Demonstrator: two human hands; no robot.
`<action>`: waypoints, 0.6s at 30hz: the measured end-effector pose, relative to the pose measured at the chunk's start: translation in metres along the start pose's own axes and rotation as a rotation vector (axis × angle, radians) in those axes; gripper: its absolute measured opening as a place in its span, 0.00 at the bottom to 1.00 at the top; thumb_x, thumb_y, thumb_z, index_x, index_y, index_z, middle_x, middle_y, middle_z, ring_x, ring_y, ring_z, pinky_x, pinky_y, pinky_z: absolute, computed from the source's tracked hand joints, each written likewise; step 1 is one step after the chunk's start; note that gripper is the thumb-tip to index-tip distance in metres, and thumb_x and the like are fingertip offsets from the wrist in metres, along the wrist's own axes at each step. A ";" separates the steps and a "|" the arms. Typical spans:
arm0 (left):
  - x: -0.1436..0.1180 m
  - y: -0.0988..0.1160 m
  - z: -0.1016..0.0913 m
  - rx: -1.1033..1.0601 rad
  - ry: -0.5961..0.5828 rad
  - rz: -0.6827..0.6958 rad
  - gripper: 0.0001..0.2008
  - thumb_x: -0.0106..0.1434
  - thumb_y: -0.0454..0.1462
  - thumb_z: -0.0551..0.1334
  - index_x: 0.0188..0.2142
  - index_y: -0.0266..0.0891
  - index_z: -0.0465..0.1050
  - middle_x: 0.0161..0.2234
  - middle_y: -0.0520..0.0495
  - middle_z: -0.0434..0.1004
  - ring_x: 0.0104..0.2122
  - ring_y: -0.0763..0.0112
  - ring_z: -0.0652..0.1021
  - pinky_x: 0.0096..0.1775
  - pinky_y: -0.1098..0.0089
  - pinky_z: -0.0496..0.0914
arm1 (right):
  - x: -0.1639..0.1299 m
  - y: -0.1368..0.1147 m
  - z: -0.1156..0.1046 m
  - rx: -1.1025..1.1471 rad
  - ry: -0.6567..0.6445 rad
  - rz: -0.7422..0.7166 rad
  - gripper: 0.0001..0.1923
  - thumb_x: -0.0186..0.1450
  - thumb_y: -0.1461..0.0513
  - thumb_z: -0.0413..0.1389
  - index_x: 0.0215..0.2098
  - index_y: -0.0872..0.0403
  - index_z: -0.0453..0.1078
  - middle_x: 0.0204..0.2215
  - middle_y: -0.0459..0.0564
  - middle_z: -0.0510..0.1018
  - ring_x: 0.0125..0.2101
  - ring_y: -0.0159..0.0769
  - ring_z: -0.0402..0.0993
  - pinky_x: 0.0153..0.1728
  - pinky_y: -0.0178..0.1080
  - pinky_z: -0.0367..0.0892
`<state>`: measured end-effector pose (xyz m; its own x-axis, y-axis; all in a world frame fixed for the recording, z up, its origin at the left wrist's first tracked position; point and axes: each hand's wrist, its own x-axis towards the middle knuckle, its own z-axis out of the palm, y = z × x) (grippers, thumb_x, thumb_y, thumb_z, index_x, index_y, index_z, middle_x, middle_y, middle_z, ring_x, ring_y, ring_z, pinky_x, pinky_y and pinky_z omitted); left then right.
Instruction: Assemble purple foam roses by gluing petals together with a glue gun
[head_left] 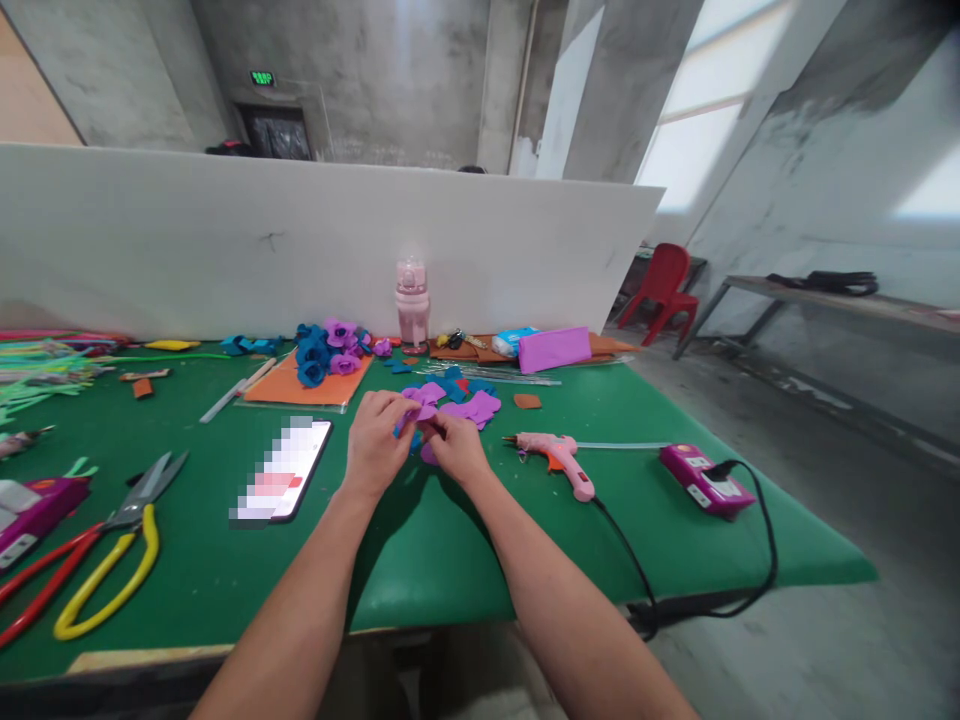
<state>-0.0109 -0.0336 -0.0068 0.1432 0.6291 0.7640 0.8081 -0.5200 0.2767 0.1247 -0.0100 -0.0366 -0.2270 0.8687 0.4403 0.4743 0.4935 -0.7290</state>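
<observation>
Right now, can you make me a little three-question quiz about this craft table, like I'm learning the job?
1. True or false: both hands are on a purple foam piece.
2. Which lies nearest the right hand? A) yellow-handled scissors B) pink glue gun C) red chair
3. Fill in: the phone lies on the ____ side of the left hand.

Key
1. True: both hands pinch it over the green table.
2. B: the glue gun lies just to its right.
3. Left.
</observation>
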 end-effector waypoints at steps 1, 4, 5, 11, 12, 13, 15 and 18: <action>0.000 0.000 0.000 -0.003 0.010 -0.004 0.07 0.59 0.33 0.56 0.35 0.42 0.72 0.35 0.46 0.72 0.38 0.65 0.71 0.42 0.65 0.66 | 0.000 0.000 0.000 -0.012 -0.001 -0.001 0.10 0.62 0.63 0.49 0.28 0.55 0.72 0.22 0.45 0.76 0.24 0.30 0.70 0.28 0.31 0.59; 0.001 0.001 -0.002 -0.024 0.045 -0.025 0.06 0.59 0.33 0.56 0.33 0.41 0.72 0.33 0.47 0.73 0.37 0.66 0.71 0.41 0.65 0.66 | 0.000 0.002 0.001 -0.033 0.000 -0.004 0.11 0.62 0.64 0.49 0.26 0.55 0.71 0.21 0.45 0.75 0.24 0.30 0.69 0.26 0.31 0.58; 0.001 0.002 -0.002 -0.035 0.059 -0.037 0.06 0.59 0.34 0.56 0.33 0.41 0.72 0.32 0.47 0.73 0.36 0.66 0.71 0.41 0.66 0.66 | 0.000 0.002 0.001 -0.033 0.000 -0.003 0.10 0.62 0.64 0.49 0.27 0.55 0.71 0.21 0.45 0.75 0.24 0.30 0.69 0.26 0.31 0.58; 0.003 0.003 -0.001 -0.139 0.092 -0.285 0.08 0.59 0.39 0.57 0.34 0.38 0.71 0.31 0.48 0.72 0.30 0.70 0.71 0.34 0.69 0.67 | 0.003 0.006 0.002 0.034 0.057 0.064 0.10 0.61 0.64 0.49 0.28 0.56 0.72 0.22 0.46 0.76 0.23 0.31 0.70 0.27 0.32 0.60; 0.003 0.002 0.001 -0.162 0.081 -0.358 0.09 0.58 0.40 0.57 0.34 0.38 0.70 0.32 0.47 0.72 0.28 0.71 0.71 0.33 0.69 0.66 | 0.003 0.007 0.002 0.057 0.066 0.075 0.09 0.61 0.64 0.50 0.28 0.56 0.72 0.22 0.46 0.76 0.23 0.31 0.70 0.27 0.32 0.60; 0.003 0.001 0.003 -0.199 0.066 -0.436 0.10 0.58 0.42 0.57 0.35 0.38 0.70 0.33 0.47 0.72 0.27 0.72 0.71 0.32 0.70 0.66 | 0.004 0.007 0.002 0.081 0.071 0.087 0.09 0.61 0.64 0.50 0.28 0.55 0.71 0.21 0.46 0.76 0.22 0.30 0.69 0.26 0.31 0.60; 0.003 0.000 0.006 -0.334 0.028 -0.613 0.14 0.57 0.46 0.58 0.36 0.38 0.69 0.33 0.48 0.72 0.27 0.72 0.71 0.29 0.71 0.66 | 0.004 0.007 0.003 0.131 0.070 0.111 0.09 0.61 0.64 0.50 0.28 0.55 0.71 0.20 0.44 0.76 0.21 0.30 0.68 0.26 0.31 0.60; 0.003 -0.001 0.008 -0.697 -0.055 -0.898 0.19 0.54 0.52 0.58 0.33 0.37 0.68 0.28 0.50 0.70 0.24 0.73 0.71 0.24 0.73 0.64 | 0.004 0.006 0.004 0.185 0.056 0.118 0.08 0.61 0.64 0.50 0.27 0.55 0.70 0.20 0.44 0.75 0.20 0.29 0.68 0.25 0.31 0.61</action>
<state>-0.0064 -0.0270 -0.0097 -0.2887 0.9517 0.1043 0.1400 -0.0658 0.9880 0.1235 -0.0030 -0.0415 -0.1288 0.9197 0.3709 0.3296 0.3925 -0.8587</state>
